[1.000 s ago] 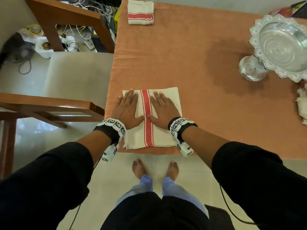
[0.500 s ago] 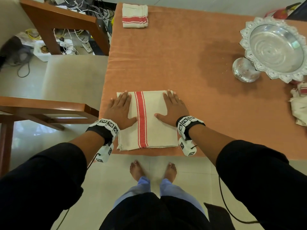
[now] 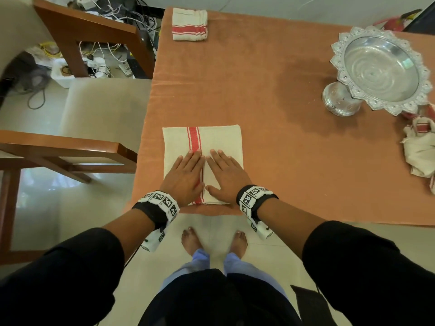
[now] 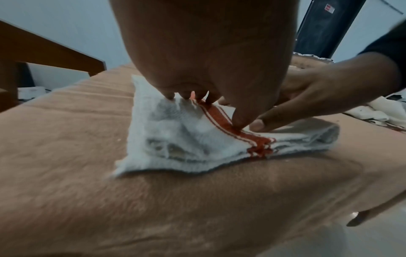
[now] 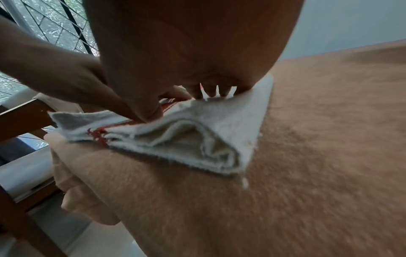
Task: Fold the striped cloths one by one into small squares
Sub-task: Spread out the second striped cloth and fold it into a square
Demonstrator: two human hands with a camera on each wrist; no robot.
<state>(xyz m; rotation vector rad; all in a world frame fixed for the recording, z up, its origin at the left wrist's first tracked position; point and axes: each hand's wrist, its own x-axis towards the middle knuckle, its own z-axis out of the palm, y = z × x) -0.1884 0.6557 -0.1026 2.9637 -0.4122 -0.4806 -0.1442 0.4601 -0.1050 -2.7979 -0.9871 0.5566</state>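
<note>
A cream cloth with a red stripe (image 3: pixel 221 140) lies folded in several layers at the near edge of the orange-covered table (image 3: pixel 270 78). Both my hands lie flat on its near half, side by side. My left hand (image 3: pixel 186 175) covers the stripe and the cloth's left part; my right hand (image 3: pixel 227 176) presses just right of the stripe. The wrist views show the cloth (image 4: pixel 175 137) (image 5: pixel 197 139) from its near edge, its layers gaping slightly, with straight fingers pressing down on top. A folded striped cloth (image 3: pixel 189 24) sits at the far left corner.
A silver pedestal bowl (image 3: pixel 381 69) stands at the far right. A crumpled pile of striped cloths (image 3: pixel 421 147) lies at the right edge. Wooden chairs (image 3: pixel 70 147) stand left of the table, with cables on the floor behind.
My hands were spread apart on the cloth half a second ago; they have slid together to the middle and back toward the near edge.
</note>
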